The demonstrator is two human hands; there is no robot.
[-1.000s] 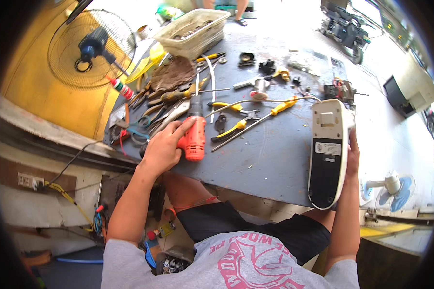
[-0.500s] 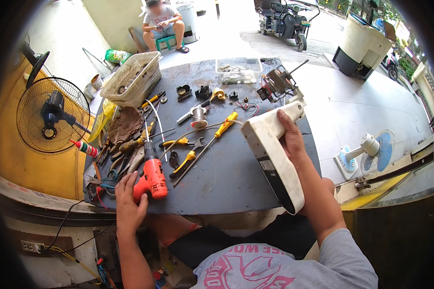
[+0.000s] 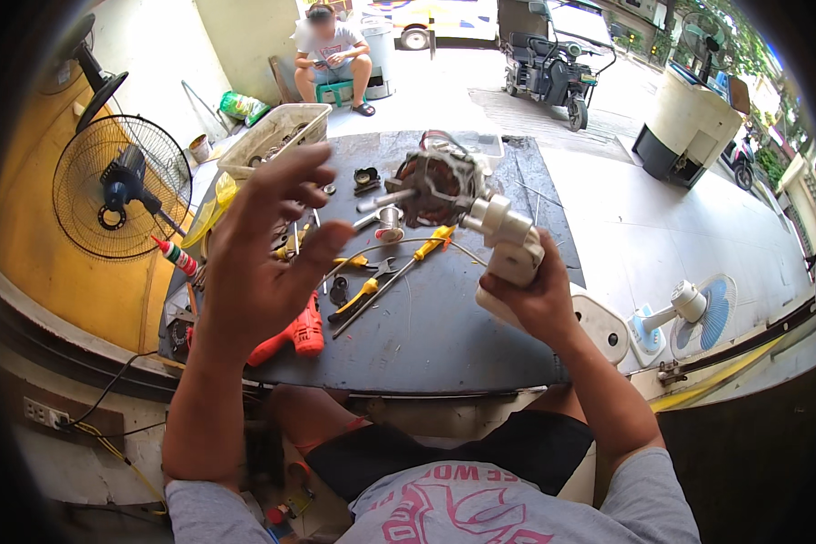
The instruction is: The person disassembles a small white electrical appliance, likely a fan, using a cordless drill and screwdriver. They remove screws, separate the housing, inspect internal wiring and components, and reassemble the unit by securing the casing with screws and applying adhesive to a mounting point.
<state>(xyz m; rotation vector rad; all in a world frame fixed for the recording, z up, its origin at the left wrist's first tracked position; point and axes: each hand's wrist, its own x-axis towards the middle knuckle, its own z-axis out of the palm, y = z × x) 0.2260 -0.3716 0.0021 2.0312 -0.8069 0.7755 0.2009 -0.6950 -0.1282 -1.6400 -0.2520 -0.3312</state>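
My right hand [image 3: 551, 288] is closed around the white neck of a fan stand [image 3: 514, 247], held up over the right side of the table. At the top of the neck, the bare fan motor [image 3: 440, 186] with its shaft points left. The flat white base shows behind my right wrist. My left hand [image 3: 267, 249] is raised in the air left of the motor, fingers apart and holding nothing. Below it lies a red cordless drill [image 3: 308, 328], partly hidden by my forearm. A grey cord runs from the stand across the table.
On the dark table [image 3: 444, 335] lie a yellow-handled screwdriver [image 3: 435, 240], pliers [image 3: 368, 290], a solder spool [image 3: 389, 223] and small black parts. A beige bin [image 3: 286, 118] stands at the far left. Fans [image 3: 122, 181] are on both sides; a seated person [image 3: 333, 54] is beyond.
My left hand has left the drill and risen toward the motor. My right hand has turned the fan stand, swinging the motor left and the base right. The view has shifted slightly.
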